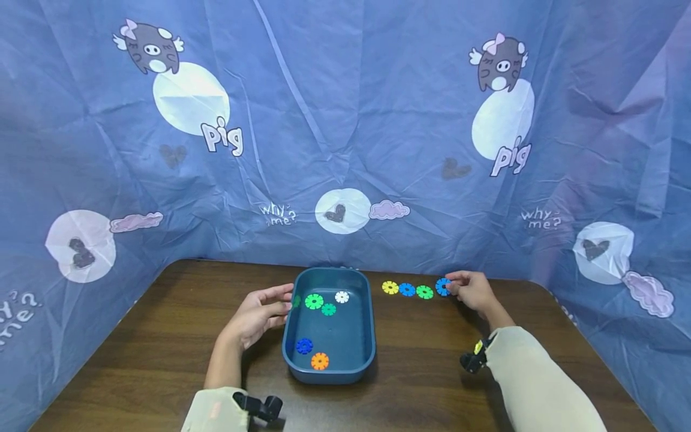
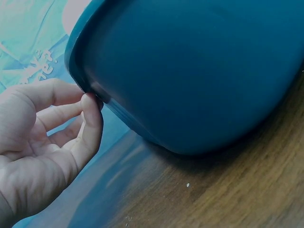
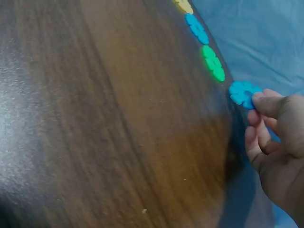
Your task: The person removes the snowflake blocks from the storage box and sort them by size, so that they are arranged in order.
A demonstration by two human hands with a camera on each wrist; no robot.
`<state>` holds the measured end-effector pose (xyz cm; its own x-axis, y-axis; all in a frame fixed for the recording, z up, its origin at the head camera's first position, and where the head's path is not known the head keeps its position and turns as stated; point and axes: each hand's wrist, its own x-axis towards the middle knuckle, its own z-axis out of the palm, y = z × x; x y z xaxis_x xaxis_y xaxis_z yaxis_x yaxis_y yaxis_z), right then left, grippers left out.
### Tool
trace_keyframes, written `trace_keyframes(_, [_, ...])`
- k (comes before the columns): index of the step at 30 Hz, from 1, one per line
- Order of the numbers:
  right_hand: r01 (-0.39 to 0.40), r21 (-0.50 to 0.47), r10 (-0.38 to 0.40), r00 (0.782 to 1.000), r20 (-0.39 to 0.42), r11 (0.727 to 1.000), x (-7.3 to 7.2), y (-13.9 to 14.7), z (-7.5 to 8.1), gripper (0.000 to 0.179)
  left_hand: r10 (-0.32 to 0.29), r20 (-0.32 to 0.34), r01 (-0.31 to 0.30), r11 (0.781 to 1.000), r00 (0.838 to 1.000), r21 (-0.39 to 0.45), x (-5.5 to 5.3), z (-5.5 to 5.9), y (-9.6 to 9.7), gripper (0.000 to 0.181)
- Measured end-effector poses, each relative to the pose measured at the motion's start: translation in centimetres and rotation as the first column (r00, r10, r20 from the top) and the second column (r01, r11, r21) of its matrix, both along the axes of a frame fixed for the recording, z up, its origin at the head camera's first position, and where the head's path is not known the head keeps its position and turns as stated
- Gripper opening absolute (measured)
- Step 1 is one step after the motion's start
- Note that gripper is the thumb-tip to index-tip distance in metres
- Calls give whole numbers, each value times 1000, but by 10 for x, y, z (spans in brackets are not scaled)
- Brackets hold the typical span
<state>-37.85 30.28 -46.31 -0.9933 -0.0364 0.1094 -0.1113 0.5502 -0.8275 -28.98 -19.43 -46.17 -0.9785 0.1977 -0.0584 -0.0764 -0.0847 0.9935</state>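
Note:
My right hand [image 1: 475, 293] pinches a blue notched plastic disc [image 1: 443, 287] between thumb and fingers. In the right wrist view this disc [image 3: 243, 94] is tilted up, close over the table's back edge. To its left a green disc [image 1: 424, 292], another blue disc [image 1: 407, 290] and a yellow disc [image 1: 390, 288] lie in a row. My left hand [image 1: 258, 315] is at the left side of a dark blue-green plastic tub [image 1: 372, 324]. Its thumb and fingers grip the tub's rim [image 2: 76, 71] in the left wrist view.
Inside the tub lie several discs, among them a white one [image 1: 342, 297], a bright green one [image 1: 314, 301], a dark blue one [image 1: 305, 346] and an orange one [image 1: 320, 361]. A blue printed curtain [image 1: 345, 150] hangs behind the brown wooden table [image 1: 421, 372].

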Motion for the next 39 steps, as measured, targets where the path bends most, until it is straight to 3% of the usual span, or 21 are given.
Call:
trace_keyframes(5, [-13, 88, 12, 1000, 17, 996, 2, 1, -5, 24, -1, -2, 1, 1000, 1000, 6, 0, 0, 0, 55])
trace_keyframes(15, [0, 135, -5, 999, 36, 991, 3, 2, -9, 26, 6, 3, -6, 1000, 1000, -10, 0, 0, 1, 54])
trace_keyframes(39, [-28, 120, 30, 999, -13, 992, 1, -2, -7, 25, 6, 5, -6, 1000, 1000, -5, 1, 3, 1, 54])
